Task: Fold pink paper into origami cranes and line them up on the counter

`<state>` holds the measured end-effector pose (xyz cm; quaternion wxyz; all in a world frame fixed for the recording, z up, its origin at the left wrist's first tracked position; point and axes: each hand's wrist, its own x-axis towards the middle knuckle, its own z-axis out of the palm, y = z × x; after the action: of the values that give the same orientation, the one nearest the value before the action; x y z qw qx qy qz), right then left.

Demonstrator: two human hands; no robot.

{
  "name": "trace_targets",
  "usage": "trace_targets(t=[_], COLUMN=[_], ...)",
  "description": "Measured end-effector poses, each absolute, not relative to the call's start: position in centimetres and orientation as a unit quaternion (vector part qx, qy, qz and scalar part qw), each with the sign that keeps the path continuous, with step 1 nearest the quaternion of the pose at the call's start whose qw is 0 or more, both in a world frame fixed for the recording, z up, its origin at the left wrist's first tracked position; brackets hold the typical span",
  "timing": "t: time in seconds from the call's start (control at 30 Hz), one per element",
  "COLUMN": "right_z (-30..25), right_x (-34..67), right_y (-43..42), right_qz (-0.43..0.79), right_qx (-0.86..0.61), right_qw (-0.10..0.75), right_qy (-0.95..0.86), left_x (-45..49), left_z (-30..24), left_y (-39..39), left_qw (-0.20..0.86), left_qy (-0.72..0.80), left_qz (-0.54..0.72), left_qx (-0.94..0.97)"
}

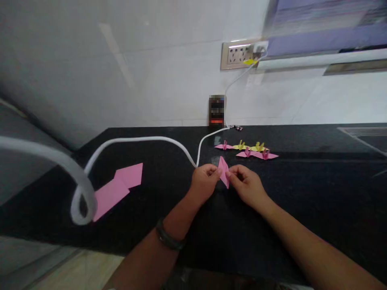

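Note:
A small folded pink paper piece (223, 171) is held upright just above the black counter (302, 193), pinched from both sides. My left hand (204, 181) grips its left edge with closed fingers. My right hand (246, 184) pinches its right edge. Behind them, several finished paper cranes (246, 150), pink and yellow, stand in a row on the counter.
Flat pink paper sheets (119, 188) lie at the left. A white cable (136, 141) loops across the counter from a wall socket (238, 54). A dark phone-like device (217, 112) leans against the white tiled wall. A sink edge (363, 135) shows at far right.

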<state>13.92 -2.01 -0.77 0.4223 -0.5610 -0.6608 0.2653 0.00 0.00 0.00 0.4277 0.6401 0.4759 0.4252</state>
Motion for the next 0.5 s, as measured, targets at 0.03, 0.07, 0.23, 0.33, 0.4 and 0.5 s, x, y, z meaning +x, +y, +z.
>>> trace_targets(t=[0.03, 0.07, 0.23, 0.33, 0.4, 0.5], right_z=[-0.72, -0.68, -0.74, -0.89, -0.93, -0.84], right_x=[13.92, 13.92, 13.88, 13.86, 13.86, 13.9], right_y=[-2.0, -2.0, -2.0, -1.99, -1.99, -1.99], right_qz=[0.263, 0.261, 0.263, 0.266, 0.268, 0.277], right_qx=[-0.56, -0.558, -0.549, -0.545, -0.543, -0.544], right_qw=[0.423, 0.423, 0.429, 0.434, 0.436, 0.445], right_qy=[-0.663, -0.664, -0.667, -0.667, -0.666, -0.655], left_x=[-0.02, -0.04, -0.04, 0.02, 0.07, 0.17], left_z=[-0.08, -0.15, -0.17, -0.02, 0.01, -0.08], left_y=[0.06, 0.11, 0.14, 0.1, 0.1, 0.1], left_qw=[0.423, 0.421, 0.435, 0.446, 0.453, 0.47], left_qy=[0.477, 0.478, 0.479, 0.475, 0.474, 0.47], left_qz=[0.425, 0.427, 0.452, 0.468, 0.471, 0.465], left_qx=[0.642, 0.642, 0.615, 0.597, 0.591, 0.585])
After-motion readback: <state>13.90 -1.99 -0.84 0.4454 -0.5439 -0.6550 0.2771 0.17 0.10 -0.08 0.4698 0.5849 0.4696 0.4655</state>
